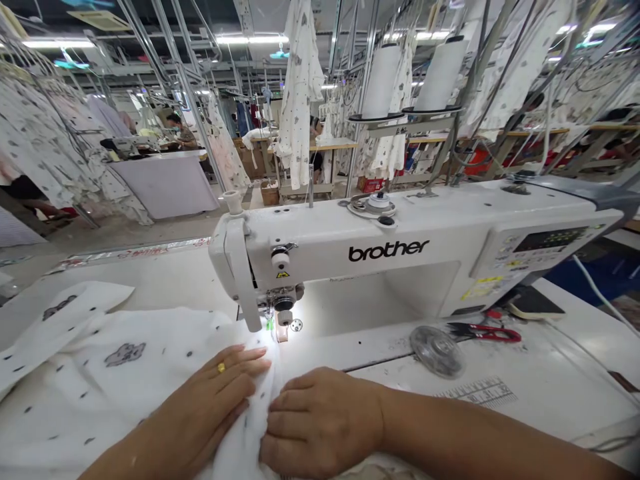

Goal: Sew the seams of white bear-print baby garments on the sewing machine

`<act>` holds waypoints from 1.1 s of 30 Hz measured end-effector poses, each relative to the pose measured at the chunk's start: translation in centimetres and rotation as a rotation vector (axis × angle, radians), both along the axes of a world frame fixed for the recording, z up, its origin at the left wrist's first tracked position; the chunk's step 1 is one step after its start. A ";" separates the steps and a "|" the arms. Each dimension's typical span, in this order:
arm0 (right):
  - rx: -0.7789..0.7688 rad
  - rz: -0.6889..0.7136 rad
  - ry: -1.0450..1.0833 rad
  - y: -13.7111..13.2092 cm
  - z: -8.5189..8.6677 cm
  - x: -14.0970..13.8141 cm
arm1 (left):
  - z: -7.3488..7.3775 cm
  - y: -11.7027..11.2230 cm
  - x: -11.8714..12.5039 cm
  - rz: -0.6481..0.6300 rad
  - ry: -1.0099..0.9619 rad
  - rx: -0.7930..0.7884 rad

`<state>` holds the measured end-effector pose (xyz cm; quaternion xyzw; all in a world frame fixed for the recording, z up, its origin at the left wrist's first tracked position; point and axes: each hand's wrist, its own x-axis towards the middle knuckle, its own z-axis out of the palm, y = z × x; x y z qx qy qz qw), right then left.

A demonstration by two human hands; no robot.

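White fabric (170, 347) printed with small dark dots and grey bear-like figures spreads over the left of the sewing table. Its edge runs up to the lit presser foot (270, 321) of a white Brother sewing machine (320, 250). My left hand (220, 390), with a gold-coloured ring, lies flat on the cloth just in front of the foot, fingers stretched out. Close beside it, my right hand (320, 420) has its fingers curled and closed on the fabric's right edge. The needle tip is too small to make out.
Right of the hands lie a round clear container (437, 351), red-handled thread snips (493, 333) and a printed ruler scale (483, 392). Two white thread cones (383, 80) stand above the machine. Behind are hanging printed garments (300, 87), other worktables and people.
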<state>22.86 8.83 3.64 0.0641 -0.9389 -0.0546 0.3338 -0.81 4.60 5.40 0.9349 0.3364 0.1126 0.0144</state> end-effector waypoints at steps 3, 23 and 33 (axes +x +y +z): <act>-0.015 -0.024 -0.056 0.0 -0.4 0.2 | -0.1 0.4 0.1 -0.016 0.010 0.011; -0.286 -0.298 -0.310 1.4 -0.9 -0.1 | -0.4 4.6 0.4 0.065 -0.117 -0.136; -0.019 0.077 -0.332 0.0 -0.5 0.3 | 0.5 0.2 -0.3 0.085 -0.080 0.107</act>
